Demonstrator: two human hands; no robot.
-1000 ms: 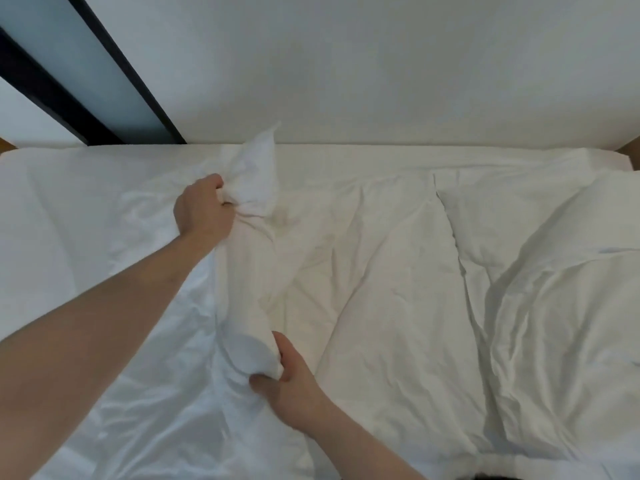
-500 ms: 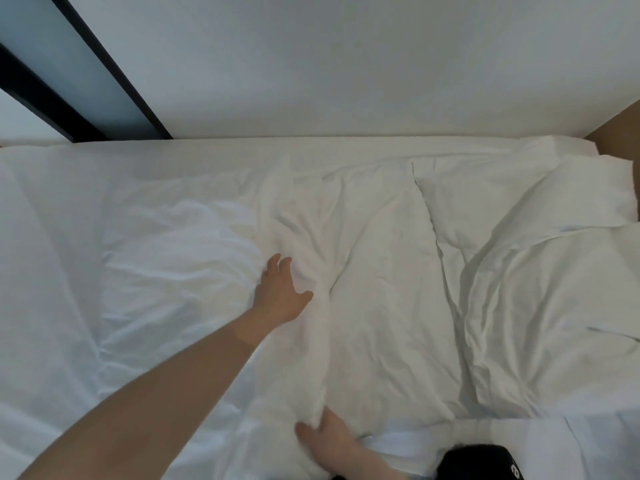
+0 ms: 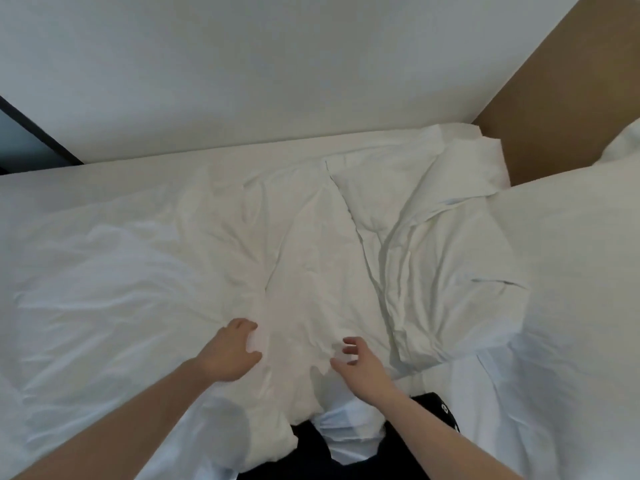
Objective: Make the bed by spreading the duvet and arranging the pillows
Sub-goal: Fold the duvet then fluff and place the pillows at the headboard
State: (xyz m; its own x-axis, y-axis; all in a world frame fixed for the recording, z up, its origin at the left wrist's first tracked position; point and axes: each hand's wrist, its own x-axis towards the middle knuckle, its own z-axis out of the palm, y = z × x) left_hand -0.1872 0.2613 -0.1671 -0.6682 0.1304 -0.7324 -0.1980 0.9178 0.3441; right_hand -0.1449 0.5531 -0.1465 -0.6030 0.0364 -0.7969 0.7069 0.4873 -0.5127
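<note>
Looking down at the bed (image 3: 86, 174) from my head camera, white all over. The duvet (image 3: 304, 258) lies crumpled across the middle of the bed, creased, with its near edge bunched and hanging off the bed's near side toward me. My left hand (image 3: 230, 351) rests on the duvet near that front edge, fingers curled into the cloth, thumb below; its grip looks to be gathering a fold, though blur makes the exact pinch hard to read. My right hand (image 3: 358, 363) is just beside it to the right, fingers spread and loosely bent, its grip open, fingertips at or just above the cloth; I cannot tell if they touch. The two hands are near each other, apart. One pillow (image 3: 433, 188) lies at the far right of the bed by the wall (image 3: 277, 64), wrinkled; a second, bigger pillow (image 3: 571, 258) sits at the right edge of view, partly over the first. A brown panel (image 3: 554, 98) stands at the far right, behind the pillows. Dark clothing (image 3: 440, 410) shows at the bottom edge.
</note>
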